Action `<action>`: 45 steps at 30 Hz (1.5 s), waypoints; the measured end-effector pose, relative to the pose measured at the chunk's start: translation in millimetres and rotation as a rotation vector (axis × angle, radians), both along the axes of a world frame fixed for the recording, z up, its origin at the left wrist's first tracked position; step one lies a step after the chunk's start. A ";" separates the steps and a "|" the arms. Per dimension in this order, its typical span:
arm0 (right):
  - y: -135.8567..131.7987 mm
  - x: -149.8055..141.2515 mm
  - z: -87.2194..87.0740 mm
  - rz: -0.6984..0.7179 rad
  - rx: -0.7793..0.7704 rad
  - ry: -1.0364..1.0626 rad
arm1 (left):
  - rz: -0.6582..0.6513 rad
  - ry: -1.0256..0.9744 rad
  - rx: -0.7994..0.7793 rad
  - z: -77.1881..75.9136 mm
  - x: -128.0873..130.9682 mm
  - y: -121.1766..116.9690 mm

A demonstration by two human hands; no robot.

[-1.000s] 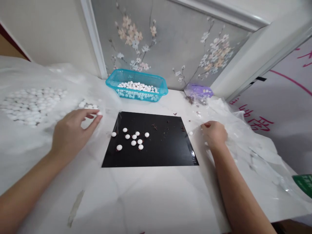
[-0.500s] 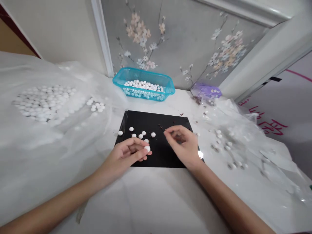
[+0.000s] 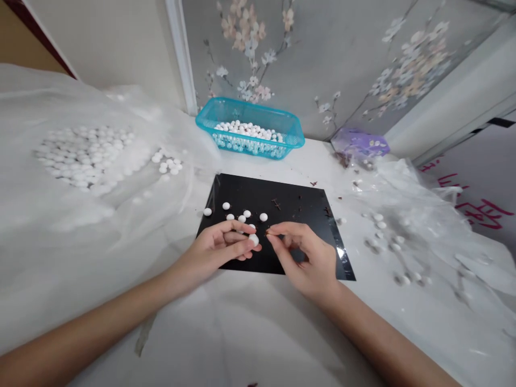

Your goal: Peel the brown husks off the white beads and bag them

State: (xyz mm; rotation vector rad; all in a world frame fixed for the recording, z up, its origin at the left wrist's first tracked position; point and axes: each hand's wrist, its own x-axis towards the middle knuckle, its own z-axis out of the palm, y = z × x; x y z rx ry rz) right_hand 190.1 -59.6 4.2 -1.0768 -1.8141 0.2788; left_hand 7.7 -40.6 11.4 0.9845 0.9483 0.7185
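While a white ball (image 3: 253,239) was pinched between thumb and fingertips of the left hand (image 3: 213,249), a tiny reddish-brown piece (image 3: 266,233), mostly hidden, was gripped by the right hand (image 3: 309,258), finger and thumb nearly closed. Both were held just apart over a flat, glossy black board (image 3: 242,189), where other balls (image 3: 263,217) were partly covered by the left hand. Beyond, a translucent blue plastic basket (image 3: 242,111) was partly filled with round white ones.

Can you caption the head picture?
Left hand holds a white ball, right hand a brown bit, above a black board.
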 end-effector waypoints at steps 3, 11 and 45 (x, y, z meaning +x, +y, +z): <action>-3.0 -2.8 -1.3 -0.036 0.014 0.027 | -0.002 0.015 -0.002 -0.2 0.3 0.2; -4.6 -7.0 -7.7 -0.018 0.075 -0.018 | -0.013 0.056 0.015 1.2 0.6 1.2; -3.3 -13.1 -13.5 0.240 -0.031 -0.027 | -0.041 0.074 0.105 -1.8 -2.0 1.2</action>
